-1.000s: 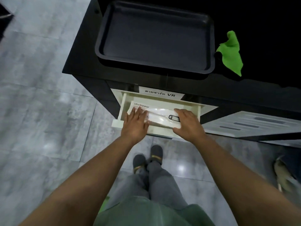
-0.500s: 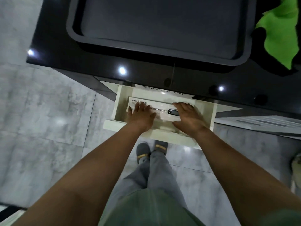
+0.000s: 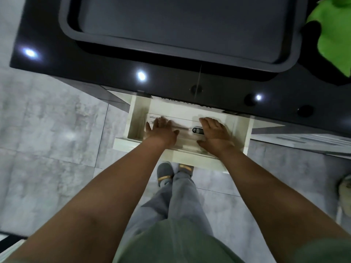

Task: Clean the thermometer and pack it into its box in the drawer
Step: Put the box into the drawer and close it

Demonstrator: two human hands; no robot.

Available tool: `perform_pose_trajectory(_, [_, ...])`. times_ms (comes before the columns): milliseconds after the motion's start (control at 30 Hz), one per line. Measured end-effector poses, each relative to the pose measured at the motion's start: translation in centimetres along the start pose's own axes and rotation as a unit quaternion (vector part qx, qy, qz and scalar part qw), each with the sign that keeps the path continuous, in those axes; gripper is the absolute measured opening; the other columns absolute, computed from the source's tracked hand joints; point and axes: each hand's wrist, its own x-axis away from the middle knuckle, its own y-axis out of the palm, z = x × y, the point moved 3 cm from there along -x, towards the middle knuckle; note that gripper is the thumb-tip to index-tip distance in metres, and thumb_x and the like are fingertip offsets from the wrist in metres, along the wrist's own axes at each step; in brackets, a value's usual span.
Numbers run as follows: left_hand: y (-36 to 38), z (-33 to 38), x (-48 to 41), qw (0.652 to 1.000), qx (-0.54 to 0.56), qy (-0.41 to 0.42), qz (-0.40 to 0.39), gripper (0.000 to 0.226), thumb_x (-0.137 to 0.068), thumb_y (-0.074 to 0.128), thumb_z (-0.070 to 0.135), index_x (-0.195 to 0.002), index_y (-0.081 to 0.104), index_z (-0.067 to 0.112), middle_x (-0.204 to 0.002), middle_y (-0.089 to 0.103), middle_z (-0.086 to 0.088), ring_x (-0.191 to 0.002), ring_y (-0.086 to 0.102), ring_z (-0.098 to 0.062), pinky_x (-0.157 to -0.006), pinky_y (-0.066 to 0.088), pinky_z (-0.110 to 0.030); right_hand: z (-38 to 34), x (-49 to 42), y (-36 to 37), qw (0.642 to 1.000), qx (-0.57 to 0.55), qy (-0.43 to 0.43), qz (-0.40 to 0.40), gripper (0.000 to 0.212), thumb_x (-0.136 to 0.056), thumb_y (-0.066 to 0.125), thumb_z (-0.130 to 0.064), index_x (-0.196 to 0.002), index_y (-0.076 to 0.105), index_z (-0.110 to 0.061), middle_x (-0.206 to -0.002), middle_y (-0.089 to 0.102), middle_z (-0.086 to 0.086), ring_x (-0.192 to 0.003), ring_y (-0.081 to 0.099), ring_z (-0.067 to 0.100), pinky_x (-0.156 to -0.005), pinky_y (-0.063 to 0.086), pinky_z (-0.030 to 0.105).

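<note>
1. From the head view we see the cream drawer (image 3: 241,130) pulled out under the black counter (image 3: 114,73), with the white box (image 3: 182,121) lying inside it.
2. Our left hand (image 3: 160,132) lies flat, fingers spread, on the box's left part; it is blurred.
3. Our right hand (image 3: 215,135) rests unclenched on the right part, gripping nothing.
4. The thermometer (image 3: 197,130) shows between our hands, in the box.
5. On the counter sit a dark tray (image 3: 284,59) and a green cloth (image 3: 334,40).

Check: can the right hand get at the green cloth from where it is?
Probably yes: right hand lies in the open drawer, holding nothing visible; green cloth sits uncovered on the black top, up and right.
</note>
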Motion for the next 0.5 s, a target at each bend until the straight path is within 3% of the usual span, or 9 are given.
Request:
perform_pose_trajectory(200, [-0.7, -0.7, 3.5, 0.998, 0.026, -0.005, 0.053, 0.063, -0.101, 0.016, 0.05, -0.156, 0.001, 0.022, -0.163, -0.011, -0.005, -0.15, -0.009, -0.023, -0.118, -0.008, -0.05, -0.8, 3.3, -1.7, 0.999, -0.012, 0.038, 0.006, 0.065, -0.1, 0.035, -0.043, -0.154, 0.012, -0.015, -0.162, 0.012, 0.004, -0.15, 0.008, 0.018, -0.121, 0.009, 0.033])
perform_pose_trajectory(367, [-0.2, -2.3, 7.9, 0.989, 0.08, -0.043, 0.113, 0.066, -0.101, 0.016, 0.05, -0.155, -0.005, 0.018, -0.161, -0.017, -0.01, -0.149, -0.011, -0.031, -0.118, -0.008, -0.048, -2.7, 7.9, -3.3, 0.997, 0.009, 0.034, 0.063, 0.061, -0.102, 0.029, -0.042, -0.154, 0.014, -0.012, -0.162, 0.015, 0.006, -0.15, 0.008, 0.02, -0.122, 0.008, 0.033])
perform_pose_trajectory(500, [0.5, -3.9, 11.2, 0.956, 0.218, -0.078, 0.18, 0.072, -0.101, 0.023, 0.049, -0.155, -0.007, 0.012, -0.16, -0.018, -0.015, -0.148, -0.014, -0.029, -0.119, -0.008, -0.047, -4.1, 12.5, -4.7, 0.993, 0.022, 0.026, 0.117, 0.06, -0.103, 0.027, -0.042, -0.154, 0.013, -0.013, -0.162, 0.012, 0.004, -0.15, 0.004, 0.018, -0.122, 0.003, 0.033])
